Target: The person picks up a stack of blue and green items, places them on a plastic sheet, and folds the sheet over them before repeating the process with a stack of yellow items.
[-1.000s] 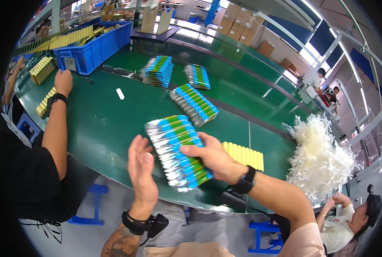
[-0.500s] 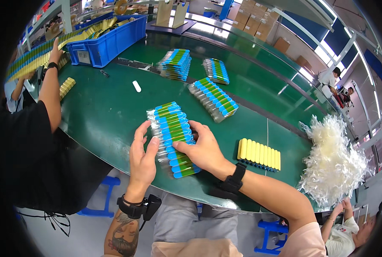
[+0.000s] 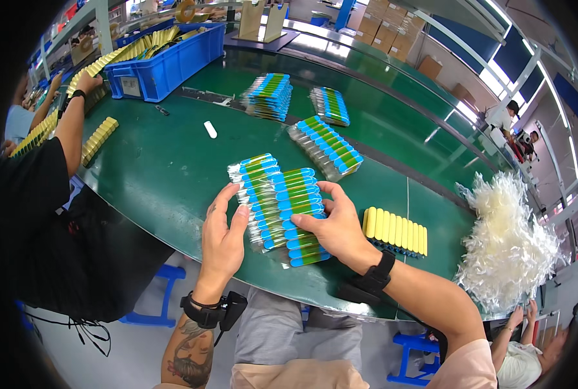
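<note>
A blue-and-green left pack (image 3: 258, 188) and right pack (image 3: 297, 183) are lying close together at mid-view.
The right hand (image 3: 341, 230) is pinching the right pack, thumb on top, fingers at its three o'clock edge, probably to steady it. The left hand (image 3: 224, 245) is spreading thumb and forefinger at the left pack's nine o'clock edge, seemingly as a stop; whether it is gripping, I cannot tell. Another pack (image 3: 330, 148) is resting towards one o'clock.
</note>
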{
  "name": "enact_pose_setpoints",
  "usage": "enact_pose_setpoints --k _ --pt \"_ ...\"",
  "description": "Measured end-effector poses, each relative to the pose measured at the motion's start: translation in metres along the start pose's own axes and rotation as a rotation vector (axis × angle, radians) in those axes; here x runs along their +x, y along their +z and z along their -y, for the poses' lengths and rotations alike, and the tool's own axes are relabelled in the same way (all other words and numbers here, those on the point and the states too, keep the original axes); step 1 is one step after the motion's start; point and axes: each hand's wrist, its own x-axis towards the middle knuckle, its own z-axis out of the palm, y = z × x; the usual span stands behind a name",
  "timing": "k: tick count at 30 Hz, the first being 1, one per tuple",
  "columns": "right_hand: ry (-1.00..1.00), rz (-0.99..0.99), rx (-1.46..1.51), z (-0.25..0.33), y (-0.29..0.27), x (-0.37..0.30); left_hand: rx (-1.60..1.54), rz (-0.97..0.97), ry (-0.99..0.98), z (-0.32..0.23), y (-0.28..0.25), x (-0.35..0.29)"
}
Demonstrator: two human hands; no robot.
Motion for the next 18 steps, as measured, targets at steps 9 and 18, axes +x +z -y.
enact_pose_setpoints --k 9,18 --pt "0.215 0.102 0.463 0.046 -0.067 -0.062 0.254 -0.151 0.25 -0.018 -0.001 -0.008" --pt "0.337 0.095 0.62 0.017 -0.106 -0.122 0.953 0.608 0.643 -0.053 0.056 0.008"
